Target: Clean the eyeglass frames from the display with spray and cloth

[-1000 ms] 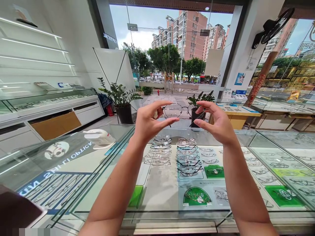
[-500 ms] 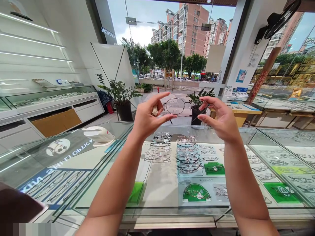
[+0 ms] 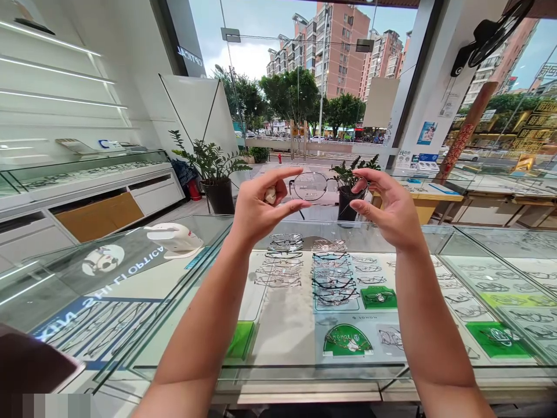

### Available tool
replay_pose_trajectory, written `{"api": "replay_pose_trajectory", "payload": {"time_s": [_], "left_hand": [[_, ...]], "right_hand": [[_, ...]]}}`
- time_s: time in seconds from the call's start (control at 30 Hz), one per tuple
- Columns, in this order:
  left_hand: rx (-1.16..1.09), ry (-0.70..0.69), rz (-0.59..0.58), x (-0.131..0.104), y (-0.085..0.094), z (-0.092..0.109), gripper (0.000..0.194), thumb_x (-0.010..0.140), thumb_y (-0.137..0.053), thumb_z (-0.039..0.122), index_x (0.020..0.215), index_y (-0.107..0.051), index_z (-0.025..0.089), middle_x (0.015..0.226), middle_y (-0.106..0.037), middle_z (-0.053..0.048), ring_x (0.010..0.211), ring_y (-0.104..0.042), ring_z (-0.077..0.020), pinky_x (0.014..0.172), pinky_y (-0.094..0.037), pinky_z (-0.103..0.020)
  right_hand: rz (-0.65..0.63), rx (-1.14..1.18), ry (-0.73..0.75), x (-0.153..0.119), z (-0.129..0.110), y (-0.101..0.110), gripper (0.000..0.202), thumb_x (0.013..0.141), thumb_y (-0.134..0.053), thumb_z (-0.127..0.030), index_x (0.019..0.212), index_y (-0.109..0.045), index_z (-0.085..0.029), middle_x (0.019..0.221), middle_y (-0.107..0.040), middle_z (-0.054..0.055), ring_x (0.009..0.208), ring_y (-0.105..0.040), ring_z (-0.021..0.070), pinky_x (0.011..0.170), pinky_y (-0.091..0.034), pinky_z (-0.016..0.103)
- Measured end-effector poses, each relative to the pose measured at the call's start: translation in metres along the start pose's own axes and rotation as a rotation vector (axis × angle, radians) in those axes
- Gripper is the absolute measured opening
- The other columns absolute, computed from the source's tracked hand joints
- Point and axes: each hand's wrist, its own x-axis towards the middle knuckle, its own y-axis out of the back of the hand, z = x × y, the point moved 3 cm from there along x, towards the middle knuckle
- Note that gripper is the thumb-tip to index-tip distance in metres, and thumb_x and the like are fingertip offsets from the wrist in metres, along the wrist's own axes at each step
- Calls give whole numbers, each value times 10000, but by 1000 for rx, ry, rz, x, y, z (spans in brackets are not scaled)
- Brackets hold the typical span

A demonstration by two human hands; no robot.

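A pair of thin dark-rimmed eyeglasses [image 3: 310,198] is held up level above the counter, its clear lenses facing the window. My left hand [image 3: 266,203] grips the left side, index finger along the top of the rim and thumb along the bottom. Tucked in its curled fingers is a small crumpled off-white wad [image 3: 270,195], perhaps cloth or tissue. At the other end, my right hand [image 3: 389,206] grips the right side with fingers above and thumb below. The right lens is partly lost against the dark plant pot behind.
Beneath my arms stands a glass display case [image 3: 282,342] with rows of eyeglasses [image 3: 333,283] and green display cards [image 3: 378,298]. A white device [image 3: 174,239] sits on the glass at left. Potted plants [image 3: 213,168] stand before the window, and a black fan [image 3: 491,38] hangs at upper right.
My left hand has shifted very slightly left and the eyeglasses a touch upward. Both hands keep the same hold.
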Motion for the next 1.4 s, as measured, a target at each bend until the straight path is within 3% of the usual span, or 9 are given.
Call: {"api": "replay_pose_trajectory", "payload": {"time_s": [0.43,0.73,1.4], "left_hand": [[-27,-3,9,0,-1,6,514,751,-907,484,1185,-787,236,589,-472,64,536,-395,-92,535,-363,-254],[-16,22,20,-1,-5,4,502,755,-899,500,1167,-790,235,585,-481,65,543,-405,-97,555,-380,-257],[18,14,26,-2,-4,7,504,740,-908,504,1153,-797,237,572,-477,68,530,-384,-97,543,-360,-266]], "right_hand": [[-28,-15,-42,0,-4,0,530,868,-808,-498,1349,-674,-320,1122,-735,53,1099,-685,259,1106,-500,497],[-37,-7,-66,1,0,0,529,874,-791,-529,1347,-675,-324,1325,-716,65,1263,-652,287,1174,-459,521],[-40,-89,-26,2,-3,3,525,914,-731,-564,1385,-648,-345,1291,-698,73,1243,-639,289,1144,-463,532]]}}
